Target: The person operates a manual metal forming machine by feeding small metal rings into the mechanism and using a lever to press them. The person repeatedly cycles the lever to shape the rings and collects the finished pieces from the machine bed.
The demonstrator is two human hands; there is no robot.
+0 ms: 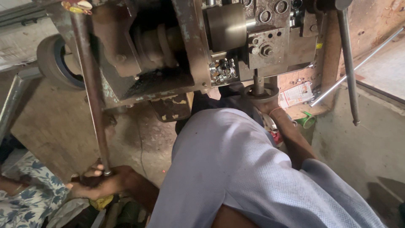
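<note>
My left hand (pixel 101 182) is closed around the lower end of a long rusty lever rod (pixel 90 93) that slants down from the top of a heavy metal press machine (pixel 185 46). My right hand (pixel 270 109) reaches under the machine, against a round flange (pixel 259 93) below a vertical spindle. Its fingers are hidden behind my light blue trouser leg (pixel 236 169), so whether it holds anything is unclear. A heap of small shiny metal rings (pixel 223 69) lies on a ledge of the machine just above.
A second lever rod (pixel 348 67) hangs at the right, crossed by a thin bright bar (pixel 358 65). A printed paper packet (pixel 296 94) and a green cup (pixel 308 121) sit near the right hand. A rubber wheel (pixel 50 59) stands far left. Floral fabric (pixel 29 194) lies bottom left.
</note>
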